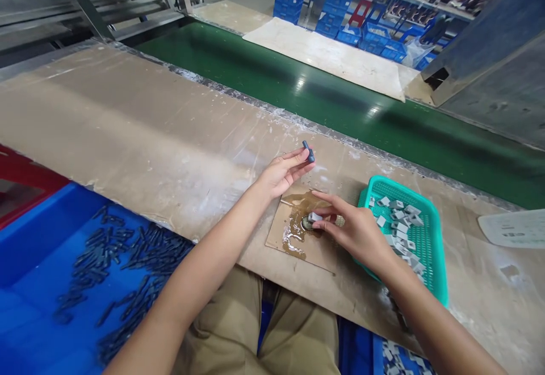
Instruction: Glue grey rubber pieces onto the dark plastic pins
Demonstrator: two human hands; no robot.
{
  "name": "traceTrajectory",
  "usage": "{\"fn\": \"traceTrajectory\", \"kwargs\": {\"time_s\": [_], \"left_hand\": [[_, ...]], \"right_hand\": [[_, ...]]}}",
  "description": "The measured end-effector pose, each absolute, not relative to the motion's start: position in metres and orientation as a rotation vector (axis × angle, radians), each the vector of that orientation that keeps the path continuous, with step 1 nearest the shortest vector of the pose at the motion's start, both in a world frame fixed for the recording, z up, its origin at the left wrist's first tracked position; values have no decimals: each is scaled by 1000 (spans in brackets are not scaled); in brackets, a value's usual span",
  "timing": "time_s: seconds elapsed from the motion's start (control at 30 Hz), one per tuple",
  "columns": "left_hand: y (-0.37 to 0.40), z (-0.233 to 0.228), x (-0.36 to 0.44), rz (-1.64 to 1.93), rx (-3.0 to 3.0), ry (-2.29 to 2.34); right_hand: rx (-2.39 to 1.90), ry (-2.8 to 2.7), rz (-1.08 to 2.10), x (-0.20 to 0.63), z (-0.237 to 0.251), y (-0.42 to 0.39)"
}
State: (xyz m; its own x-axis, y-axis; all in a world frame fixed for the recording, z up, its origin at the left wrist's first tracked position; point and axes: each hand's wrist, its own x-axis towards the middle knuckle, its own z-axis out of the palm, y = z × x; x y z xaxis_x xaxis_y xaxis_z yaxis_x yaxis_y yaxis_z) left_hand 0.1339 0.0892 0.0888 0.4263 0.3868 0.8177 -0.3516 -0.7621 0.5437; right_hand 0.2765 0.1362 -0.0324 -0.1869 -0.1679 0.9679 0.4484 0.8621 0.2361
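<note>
Pinching a small dark cylinder (pixel 309 151) at its fingertips, your left hand (pixel 283 173) hovers above the worktable (pixel 140 130), just short of the green conveyor belt (pixel 340 102). Your right hand (pixel 357 230) pinches a pale square piece (pixel 315 216) over a glue-stained cardboard pad (pixel 298 233), beside a small round pot (pixel 307 224). Just right of that wrist sits a teal basket (pixel 434 250) of similar pale pieces. Down at your left, a blue bin (pixel 38 250) holds many dark cylinders. Beyond the belt stand stacked blue crates (pixel 332 0); nothing lies between your two hands.
</note>
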Motion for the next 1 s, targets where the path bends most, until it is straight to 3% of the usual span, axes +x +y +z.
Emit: {"fn": "traceTrajectory", "kwargs": {"time_s": [0.27,0.6,0.77,1.0], "left_hand": [[91,89,135,1407,1998,42],[93,78,135,1281,2220,472],[94,75,135,1084,2346,610],[94,74,136,1084,2341,629]], "right_hand": [[-221,-1674,-528,276,-31,137],[162,-1323,70,289,-26,127],[173,-1258,86,291,-24,128],[127,-1281,59,288,-24,128]]}}
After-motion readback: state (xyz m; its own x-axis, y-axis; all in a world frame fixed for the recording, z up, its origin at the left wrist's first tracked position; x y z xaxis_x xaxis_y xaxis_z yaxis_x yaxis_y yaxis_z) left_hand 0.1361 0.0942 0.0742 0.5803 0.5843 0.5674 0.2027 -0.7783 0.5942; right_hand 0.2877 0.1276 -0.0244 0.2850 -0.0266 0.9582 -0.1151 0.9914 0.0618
